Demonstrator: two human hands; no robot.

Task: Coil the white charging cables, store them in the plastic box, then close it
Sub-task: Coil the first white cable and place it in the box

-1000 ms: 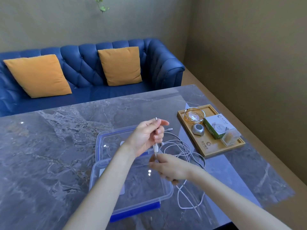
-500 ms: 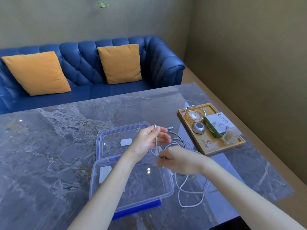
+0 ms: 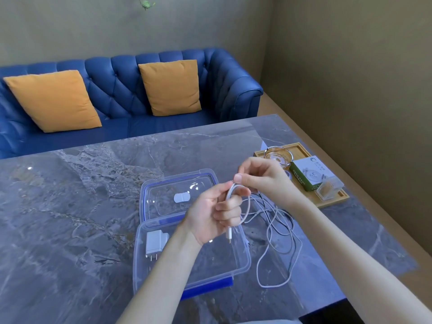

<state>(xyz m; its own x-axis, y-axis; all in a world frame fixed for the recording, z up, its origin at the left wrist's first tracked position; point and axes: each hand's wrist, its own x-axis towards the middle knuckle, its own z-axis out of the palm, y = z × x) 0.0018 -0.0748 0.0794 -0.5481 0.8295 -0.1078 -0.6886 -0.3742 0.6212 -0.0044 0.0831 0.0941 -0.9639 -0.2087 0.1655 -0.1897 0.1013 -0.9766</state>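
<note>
We see the grey marble surface (image 3: 70, 218) filling the lower frame, with its far edge along a blue sofa (image 3: 121, 94) and its right edge running diagonally down the right side. The left half of the surface is open. At right centre, a wooden tray (image 3: 336, 199) sits close to the right edge and narrows the room there.

The plastic box (image 3: 194, 272) stands at lower centre, open, with a blue latch on its near edge. Its clear lid (image 3: 177, 195) lies flat just behind it, touching the box's far rim. A white charger plug (image 3: 155, 242) rests in the box's left part.

The white charging cables (image 3: 275, 230) lie in loose tangled loops on the surface just right of the box, reaching toward the tray.

Both forearms enter from the bottom edge. The left hand (image 3: 210, 216) is raised over the box, its grip clenched on a cable strand, with the connector hanging below the fingers. The right hand (image 3: 264, 178) is held higher and to the right, thumb and forefinger pinching the same strand where it bends into a small loop.
</note>
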